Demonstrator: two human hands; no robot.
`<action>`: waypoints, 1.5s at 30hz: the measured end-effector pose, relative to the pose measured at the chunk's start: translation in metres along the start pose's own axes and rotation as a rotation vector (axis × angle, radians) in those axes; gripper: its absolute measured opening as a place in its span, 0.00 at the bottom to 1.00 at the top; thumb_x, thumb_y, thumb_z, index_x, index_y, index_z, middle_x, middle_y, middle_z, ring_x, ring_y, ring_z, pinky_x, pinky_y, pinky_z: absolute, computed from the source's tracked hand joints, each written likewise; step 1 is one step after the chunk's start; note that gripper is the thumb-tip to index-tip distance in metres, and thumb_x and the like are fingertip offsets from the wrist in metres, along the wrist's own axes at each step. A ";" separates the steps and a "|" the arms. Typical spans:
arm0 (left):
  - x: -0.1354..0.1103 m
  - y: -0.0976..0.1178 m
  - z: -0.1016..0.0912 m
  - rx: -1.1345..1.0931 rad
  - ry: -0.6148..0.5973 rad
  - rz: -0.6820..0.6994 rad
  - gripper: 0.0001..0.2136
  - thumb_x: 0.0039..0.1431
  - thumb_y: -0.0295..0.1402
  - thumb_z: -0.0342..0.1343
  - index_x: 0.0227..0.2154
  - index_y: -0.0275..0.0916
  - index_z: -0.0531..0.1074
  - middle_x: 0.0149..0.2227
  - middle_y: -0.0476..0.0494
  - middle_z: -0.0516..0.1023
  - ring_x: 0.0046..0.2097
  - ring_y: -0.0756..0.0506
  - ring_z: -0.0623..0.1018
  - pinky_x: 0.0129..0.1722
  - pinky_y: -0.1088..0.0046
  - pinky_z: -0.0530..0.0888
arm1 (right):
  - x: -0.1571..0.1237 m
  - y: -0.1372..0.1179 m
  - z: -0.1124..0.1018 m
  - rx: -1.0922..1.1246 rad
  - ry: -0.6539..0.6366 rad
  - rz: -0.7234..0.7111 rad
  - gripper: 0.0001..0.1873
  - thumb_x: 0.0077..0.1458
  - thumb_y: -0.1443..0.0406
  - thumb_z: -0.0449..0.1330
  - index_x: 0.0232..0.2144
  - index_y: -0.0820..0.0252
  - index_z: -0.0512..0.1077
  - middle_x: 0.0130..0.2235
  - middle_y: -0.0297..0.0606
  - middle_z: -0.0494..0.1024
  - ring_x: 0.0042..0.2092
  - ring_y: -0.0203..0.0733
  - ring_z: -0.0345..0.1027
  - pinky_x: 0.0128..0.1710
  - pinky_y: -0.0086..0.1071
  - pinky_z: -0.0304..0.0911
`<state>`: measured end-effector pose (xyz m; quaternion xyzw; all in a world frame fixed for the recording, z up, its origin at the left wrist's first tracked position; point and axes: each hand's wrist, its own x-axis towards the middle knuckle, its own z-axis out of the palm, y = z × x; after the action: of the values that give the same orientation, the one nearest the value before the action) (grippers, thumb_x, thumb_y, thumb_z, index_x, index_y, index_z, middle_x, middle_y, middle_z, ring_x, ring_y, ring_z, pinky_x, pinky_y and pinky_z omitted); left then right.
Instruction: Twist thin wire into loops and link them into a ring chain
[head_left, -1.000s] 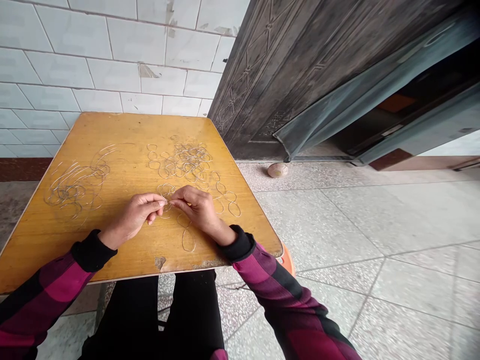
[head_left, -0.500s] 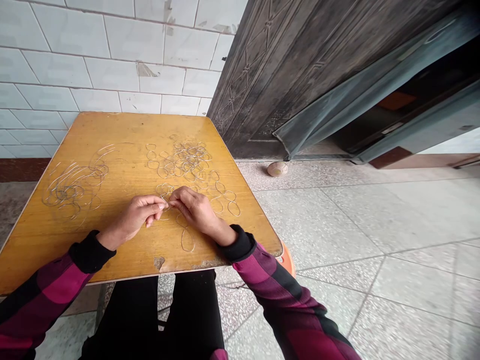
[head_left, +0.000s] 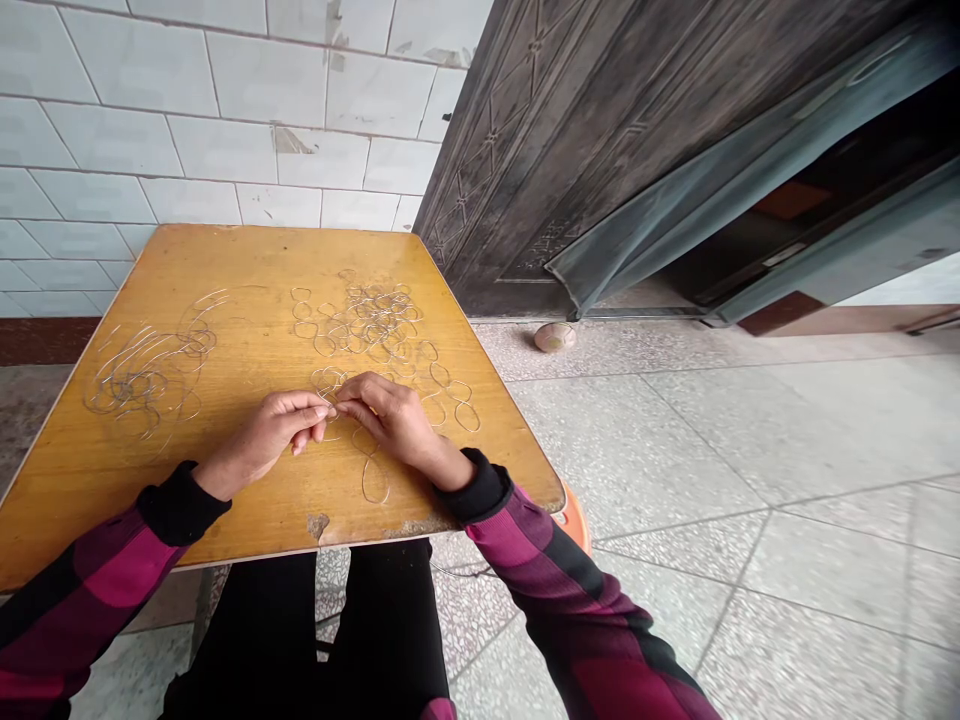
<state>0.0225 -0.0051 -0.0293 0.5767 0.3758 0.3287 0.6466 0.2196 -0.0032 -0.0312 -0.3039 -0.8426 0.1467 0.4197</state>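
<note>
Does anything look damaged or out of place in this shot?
Yes. The yellow wooden tabletop has chipped, peeling veneer along its near edge, just below the wire loops. The white wall tiles behind it are chipped too.

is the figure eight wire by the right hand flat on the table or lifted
Flat, it seems: the wire loop lies on the wooden tabletop below the right hand; its top is hard to see.
</note>
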 end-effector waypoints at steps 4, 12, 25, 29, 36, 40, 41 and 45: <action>0.001 0.000 0.001 -0.022 -0.002 0.005 0.10 0.57 0.35 0.55 0.23 0.35 0.70 0.22 0.51 0.70 0.19 0.57 0.62 0.19 0.77 0.55 | 0.000 0.001 0.000 0.008 0.005 -0.017 0.04 0.62 0.67 0.55 0.36 0.60 0.70 0.35 0.39 0.74 0.37 0.36 0.70 0.36 0.30 0.67; 0.002 -0.005 0.001 -0.029 0.037 0.031 0.07 0.54 0.34 0.56 0.30 0.36 0.73 0.26 0.49 0.74 0.21 0.55 0.63 0.20 0.77 0.57 | 0.000 0.001 0.000 0.031 -0.017 0.029 0.06 0.63 0.66 0.54 0.34 0.60 0.70 0.32 0.36 0.73 0.34 0.35 0.69 0.34 0.29 0.65; 0.000 0.002 0.006 0.035 0.051 0.024 0.09 0.52 0.36 0.56 0.24 0.35 0.73 0.25 0.47 0.74 0.20 0.55 0.64 0.20 0.76 0.60 | -0.001 0.000 0.003 0.083 -0.044 0.128 0.08 0.64 0.65 0.53 0.33 0.60 0.69 0.29 0.34 0.72 0.31 0.33 0.67 0.34 0.28 0.63; 0.000 0.001 0.006 -0.004 0.045 0.013 0.09 0.51 0.36 0.57 0.25 0.34 0.73 0.25 0.47 0.74 0.20 0.55 0.65 0.20 0.76 0.62 | -0.004 -0.001 0.006 0.264 -0.016 0.269 0.05 0.62 0.64 0.55 0.37 0.60 0.66 0.30 0.33 0.73 0.28 0.31 0.70 0.31 0.27 0.65; 0.000 0.003 0.008 0.007 0.046 0.022 0.09 0.52 0.36 0.57 0.24 0.34 0.74 0.24 0.47 0.73 0.20 0.54 0.66 0.21 0.76 0.63 | -0.002 0.006 0.014 0.692 0.045 0.520 0.19 0.53 0.59 0.64 0.41 0.59 0.60 0.30 0.30 0.73 0.27 0.30 0.70 0.27 0.26 0.67; 0.001 -0.001 0.005 -0.018 0.027 0.000 0.09 0.52 0.36 0.58 0.26 0.35 0.76 0.26 0.46 0.74 0.21 0.54 0.66 0.22 0.75 0.63 | 0.001 0.007 0.015 0.814 0.050 0.581 0.21 0.49 0.59 0.67 0.40 0.60 0.63 0.29 0.30 0.74 0.28 0.30 0.70 0.29 0.26 0.67; 0.001 -0.003 0.004 -0.037 0.012 -0.018 0.09 0.52 0.36 0.58 0.26 0.35 0.76 0.26 0.46 0.74 0.21 0.54 0.66 0.22 0.76 0.63 | 0.001 0.007 0.015 0.831 0.053 0.584 0.21 0.49 0.59 0.67 0.39 0.60 0.63 0.29 0.30 0.74 0.29 0.30 0.70 0.29 0.26 0.67; 0.002 -0.008 0.000 -0.127 -0.037 -0.096 0.09 0.50 0.37 0.61 0.28 0.35 0.77 0.27 0.45 0.76 0.21 0.55 0.64 0.22 0.76 0.60 | 0.000 0.005 0.016 0.890 0.074 0.561 0.19 0.48 0.59 0.68 0.37 0.59 0.64 0.30 0.30 0.74 0.30 0.31 0.71 0.32 0.27 0.69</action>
<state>0.0235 -0.0039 -0.0376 0.5217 0.3695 0.3099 0.7037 0.2087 0.0010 -0.0435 -0.3150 -0.5698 0.5862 0.4821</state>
